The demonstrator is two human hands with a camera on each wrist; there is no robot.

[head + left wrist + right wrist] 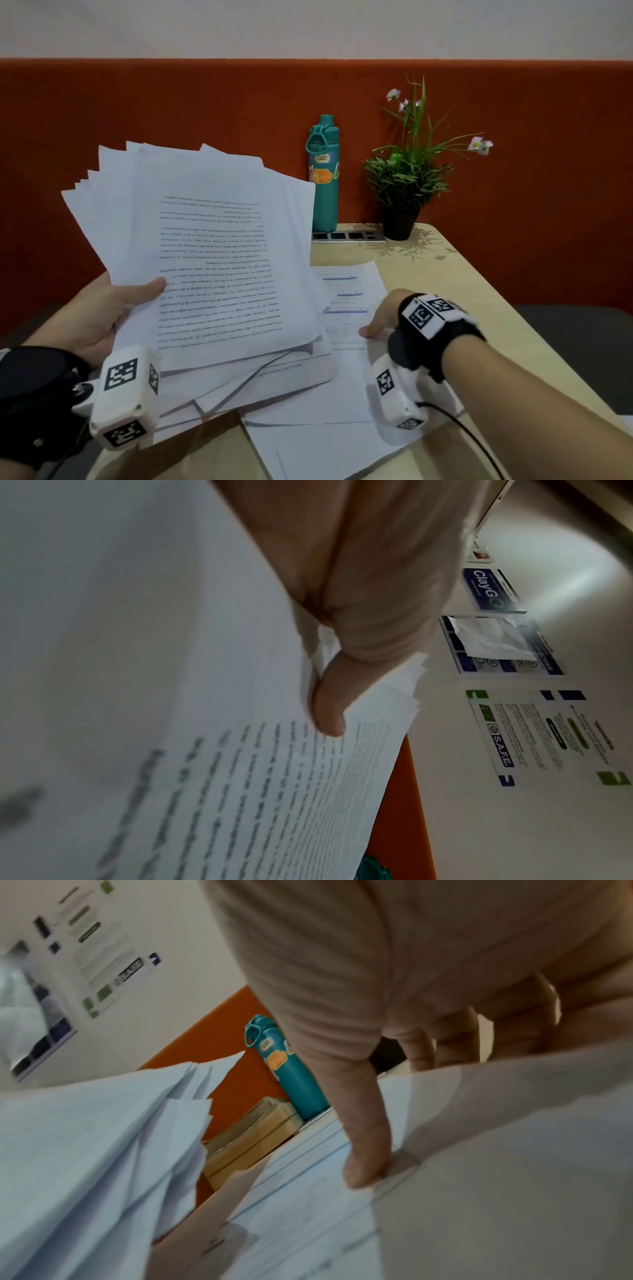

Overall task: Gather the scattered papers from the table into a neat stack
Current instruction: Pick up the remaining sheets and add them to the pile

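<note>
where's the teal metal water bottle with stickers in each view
head: teal metal water bottle with stickers, upper centre, upright by the orange wall panel.
left wrist: only a teal sliver at the bottom edge, probably its cap.
right wrist: centre, tilted, behind the thumb.
shared landmark: the orange wall panel.

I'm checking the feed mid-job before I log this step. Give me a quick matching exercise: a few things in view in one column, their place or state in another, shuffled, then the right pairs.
Things:
1. fanned bundle of papers
2. sheet with blue bars
3. teal bottle
4. potted plant

Places or states:
A. stands at the back of the table, right of the bottle
B. held up off the table by the left hand
C. lies flat on the table, with the right hand thumb on it
D. stands upright against the orange wall panel, just right of the bundle

Pairs: 1-B, 2-C, 3-D, 4-A
</note>
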